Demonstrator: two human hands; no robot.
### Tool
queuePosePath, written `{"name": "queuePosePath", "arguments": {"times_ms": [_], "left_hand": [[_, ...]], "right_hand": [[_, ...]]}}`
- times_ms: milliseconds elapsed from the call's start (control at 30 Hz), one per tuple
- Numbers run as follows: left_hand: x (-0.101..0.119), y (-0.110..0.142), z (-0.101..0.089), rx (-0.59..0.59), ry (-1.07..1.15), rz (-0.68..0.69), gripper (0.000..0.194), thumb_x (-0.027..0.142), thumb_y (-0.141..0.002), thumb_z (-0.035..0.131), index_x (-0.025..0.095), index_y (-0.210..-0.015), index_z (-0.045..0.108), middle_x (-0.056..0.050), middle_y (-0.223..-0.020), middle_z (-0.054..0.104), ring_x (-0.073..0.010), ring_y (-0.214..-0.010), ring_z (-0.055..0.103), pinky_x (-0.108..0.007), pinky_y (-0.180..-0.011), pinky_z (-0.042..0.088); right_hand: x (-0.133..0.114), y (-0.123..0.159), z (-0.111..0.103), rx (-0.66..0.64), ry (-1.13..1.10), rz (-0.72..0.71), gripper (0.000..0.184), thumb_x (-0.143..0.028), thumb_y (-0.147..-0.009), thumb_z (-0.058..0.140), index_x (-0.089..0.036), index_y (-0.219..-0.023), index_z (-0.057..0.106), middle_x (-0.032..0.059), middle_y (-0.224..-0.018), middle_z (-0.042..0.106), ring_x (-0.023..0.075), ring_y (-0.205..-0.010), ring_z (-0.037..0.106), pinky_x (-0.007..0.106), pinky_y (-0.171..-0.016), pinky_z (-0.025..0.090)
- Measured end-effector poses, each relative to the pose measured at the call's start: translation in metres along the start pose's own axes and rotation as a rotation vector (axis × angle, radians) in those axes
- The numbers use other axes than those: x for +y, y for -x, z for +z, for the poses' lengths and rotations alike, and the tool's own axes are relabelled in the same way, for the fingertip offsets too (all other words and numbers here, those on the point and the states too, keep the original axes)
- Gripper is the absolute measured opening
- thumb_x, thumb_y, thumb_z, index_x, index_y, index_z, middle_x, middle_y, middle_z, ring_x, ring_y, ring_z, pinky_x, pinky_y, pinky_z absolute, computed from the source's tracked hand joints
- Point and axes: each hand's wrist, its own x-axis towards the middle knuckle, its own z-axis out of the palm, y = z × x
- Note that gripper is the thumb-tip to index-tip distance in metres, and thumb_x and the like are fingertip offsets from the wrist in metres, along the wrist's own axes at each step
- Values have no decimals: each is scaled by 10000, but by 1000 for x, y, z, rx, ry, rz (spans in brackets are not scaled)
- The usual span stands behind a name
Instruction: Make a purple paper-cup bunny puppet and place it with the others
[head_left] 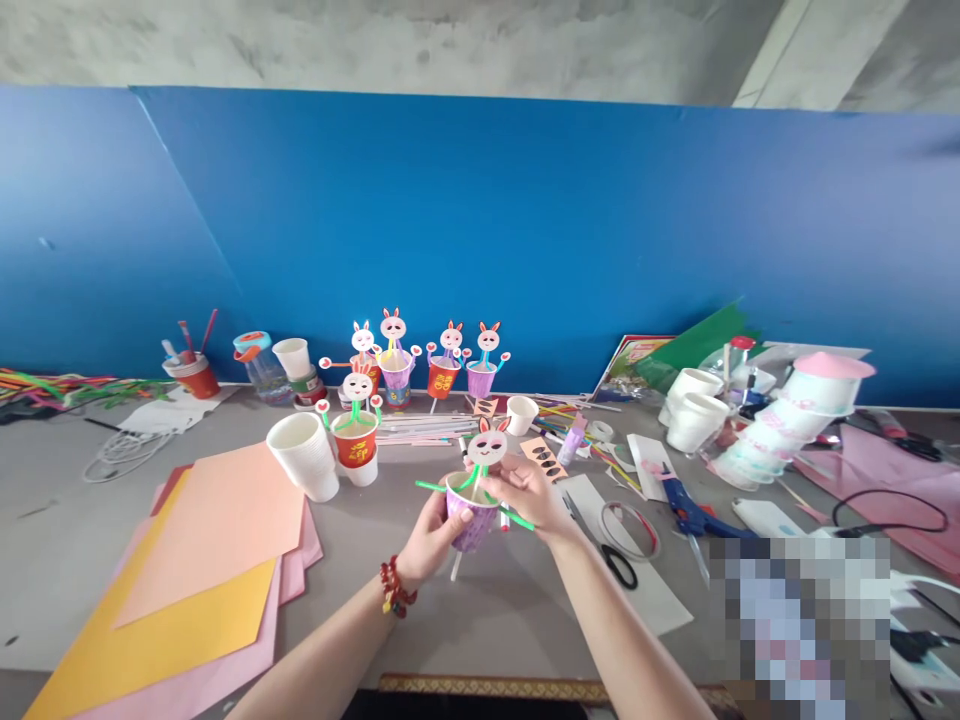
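Note:
My left hand is wrapped around a purple-coloured paper cup held over the front of the table. A white stick pokes out below the cup. From its mouth rises a rabbit puppet with a white paper head, red-lined ears and a green pipe-cleaner neck. Green pipe-cleaner arms stick out on both sides of the cup. My right hand is closed at the rim, its fingers pinching the puppet just under the head; the exact grip is partly hidden.
Several finished rabbit cups stand along the blue partition. Stacked white cups and coloured paper sheets lie left. To the right are scissors, a blue glue gun, a cup tower and cables.

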Motion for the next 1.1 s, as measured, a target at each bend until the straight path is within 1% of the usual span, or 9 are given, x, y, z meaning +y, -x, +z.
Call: {"name": "queuePosePath", "arguments": {"times_ms": [67,167,367,500,633,767,867,967,1100], "left_hand": [[0,1,1,8,31,-32,554,466,-830,723,225,-1301,561,-121,-1182,676,-278,-958,695,-419,-761,603],[3,1,4,20,52,-23,565,473,-844,706,219,-1321,542,-123,-1155,683,-281,-943,709,-433,-786,601],[10,-1,6,40,2,83,571,455,-826,730,239,-1327,561,-124,-1339,612,-300,-1205,597,-460,-1019,497],[9,-1,5,59,5,112,609,427,-826,732,256,-1372,525,-115,-1374,587,-297,-1313,507,-448,-1091,429],[10,-1,5,81,16,88,637,424,-801,752,261,-1368,513,-108,-1325,608,-289,-1220,567,-426,-1036,466],[12,-1,5,95,-3,96,665,399,-786,771,291,-1373,477,-73,-1188,652,-236,-1057,623,-358,-927,506],[12,-1,4,84,9,103,680,378,-790,771,310,-1384,447,-51,-1142,655,-209,-1009,622,-322,-881,504],[12,-2,3,114,36,103,662,380,-797,765,312,-1374,448,-45,-1138,651,-199,-992,623,-304,-859,498],[13,-2,3,143,54,91,644,401,-791,768,293,-1349,466,-57,-1152,649,-211,-1003,629,-316,-870,497]], "right_hand": [[-2,0,2,-29,12,18,274,-396,-847,715,-221,-1053,755,66,-966,753,259,-916,698,402,-850,553],[-3,0,5,-39,10,47,263,-427,-861,697,-223,-1012,765,59,-905,740,239,-864,691,359,-778,561],[3,-4,4,28,35,25,296,-507,-858,675,-231,-796,765,53,-873,707,253,-901,663,366,-793,548],[8,-3,2,37,-19,-4,261,-479,-881,648,-251,-891,772,58,-1030,710,266,-1015,647,376,-876,523],[8,1,-1,14,0,-54,232,-413,-898,632,-252,-988,772,68,-1143,677,269,-1094,612,384,-963,476],[5,2,-2,25,5,-77,171,-381,-877,661,-257,-917,772,62,-1104,654,254,-1036,619,360,-887,491],[3,3,-3,41,20,-77,160,-361,-870,656,-248,-885,767,61,-1050,652,253,-1012,615,359,-863,492],[2,3,-7,-41,-1,-77,237,-388,-876,605,-235,-942,772,81,-1145,645,286,-1092,593,404,-932,473],[3,4,-15,-214,-121,-95,381,-491,-863,605,-232,-1104,746,107,-1303,583,325,-1209,551,436,-1003,449]]}}
